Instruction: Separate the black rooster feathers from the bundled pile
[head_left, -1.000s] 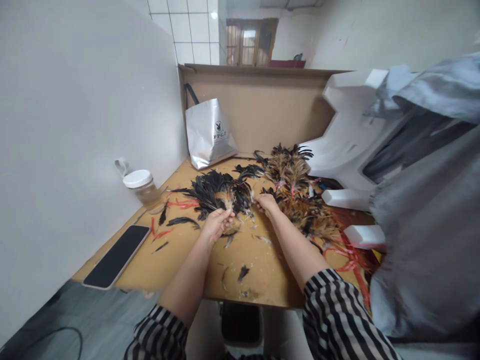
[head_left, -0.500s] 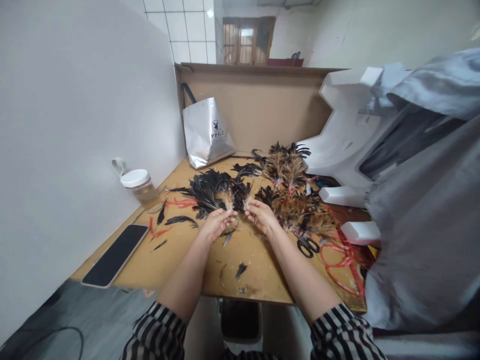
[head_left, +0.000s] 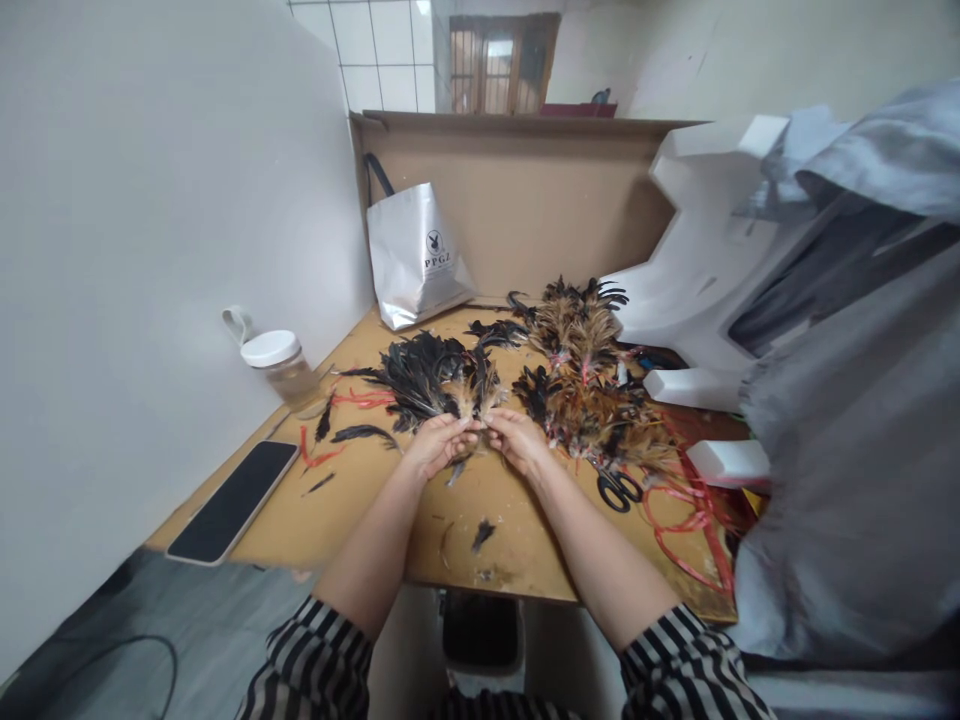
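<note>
Over the middle of the table [head_left: 510, 540], my left hand [head_left: 444, 440] pinches the pale base of some feathers. My right hand [head_left: 516, 438] is closed on a small tuft of feathers [head_left: 487, 385], its fingertips close beside those of the left. A bundle of black feathers [head_left: 420, 375] lies just behind my left hand. To the right are brown and black feather bunches [head_left: 600, 415], with another brown bunch [head_left: 574, 325] farther back. Black-handled scissors [head_left: 619, 490] lie to the right of my right hand.
A phone [head_left: 234, 500] and a lidded jar [head_left: 285, 370] are at the left. A silver bag [head_left: 420, 255] stands at the back. Red ribbon [head_left: 694, 520] lies at the right, near a white foam piece [head_left: 727, 463] and grey cloth [head_left: 847, 450]. Loose feathers lie around.
My right hand has moved left with its feathers, so the two hands' fingertips are now nearly together. The camera view has shifted slightly.
</note>
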